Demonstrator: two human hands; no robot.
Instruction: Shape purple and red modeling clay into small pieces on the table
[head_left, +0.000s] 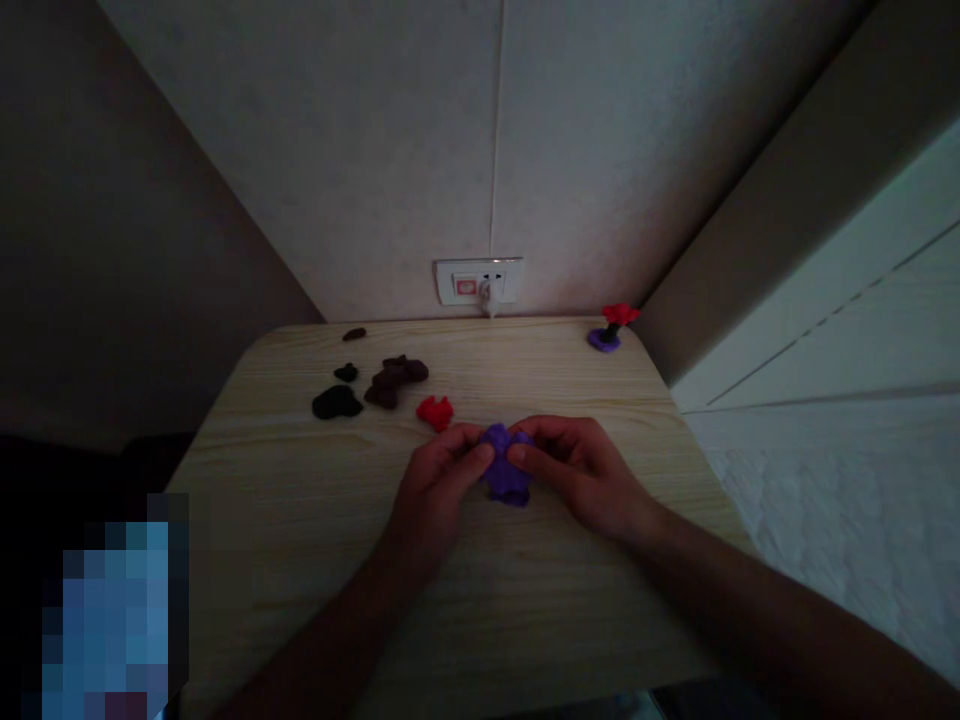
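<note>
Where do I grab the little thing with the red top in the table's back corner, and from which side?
Probably pinch its dark stem, narrow between the wider red top and the flat purple base. Come from the front left: the wall is behind, and the top sticks out rightward.

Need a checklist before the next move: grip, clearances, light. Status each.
1. Left hand on purple lump: ok, pinched between thumb and fingers.
2. Right hand on the same lump: ok, pinched likewise.
3. Purple lump off the table: cannot tell, contact underneath unclear.
4. Red lump clear of left hand: cannot tell, lies right by the knuckles.
5. Red-topped model clear of hands: ok, at far right corner.
6. Lighting: not ok, dim.
</note>
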